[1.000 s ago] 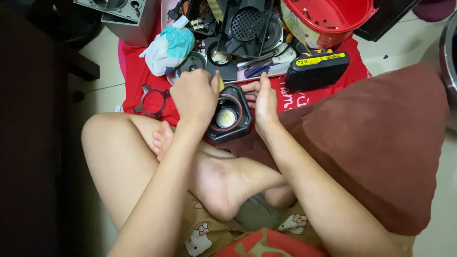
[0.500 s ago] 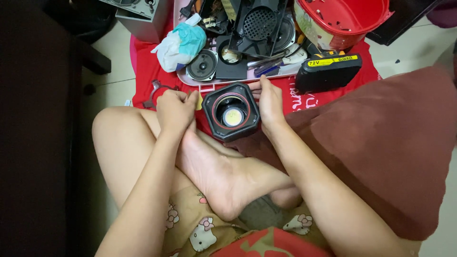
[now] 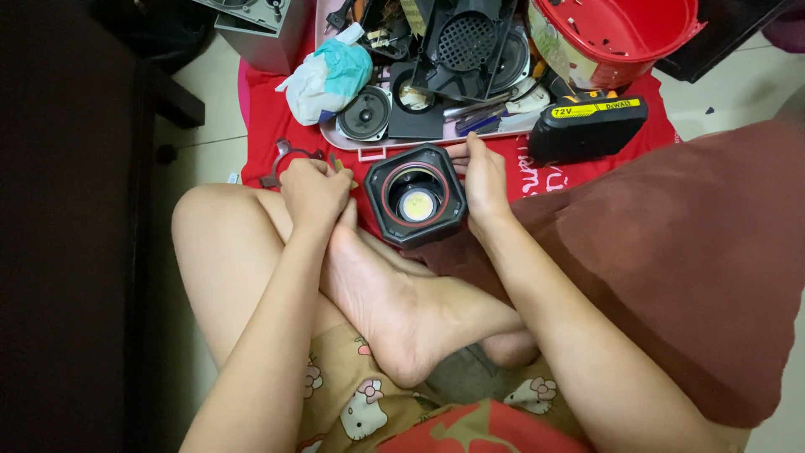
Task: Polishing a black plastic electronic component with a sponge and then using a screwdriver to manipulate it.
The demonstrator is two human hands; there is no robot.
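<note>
Fingers: right hand (image 3: 484, 180) fingers lie flat and together against the right side of the black octagonal speaker housing with a red ring (image 3: 416, 195); left hand (image 3: 312, 191) is curled loosely just left of it, and whether it pinches anything I cannot tell.
Pillow: big dark brown cushion (image 3: 679, 252) fills the right, over the right forearm.
Cloth: red fabric sheet (image 3: 260, 138) on the floor, far of the crossed legs.
Bucket: red plastic tub (image 3: 620, 33) at far right.
Battery: black block with a yellow label (image 3: 587, 126), right of the housing.
Housing: rests at the near edge of the red sheet, against the bare foot (image 3: 386, 294), opening up.
Rag: white and teal bundle (image 3: 329, 74), far left.
Driver: small round loose speaker cone (image 3: 366, 113), just far of the housing.
</note>
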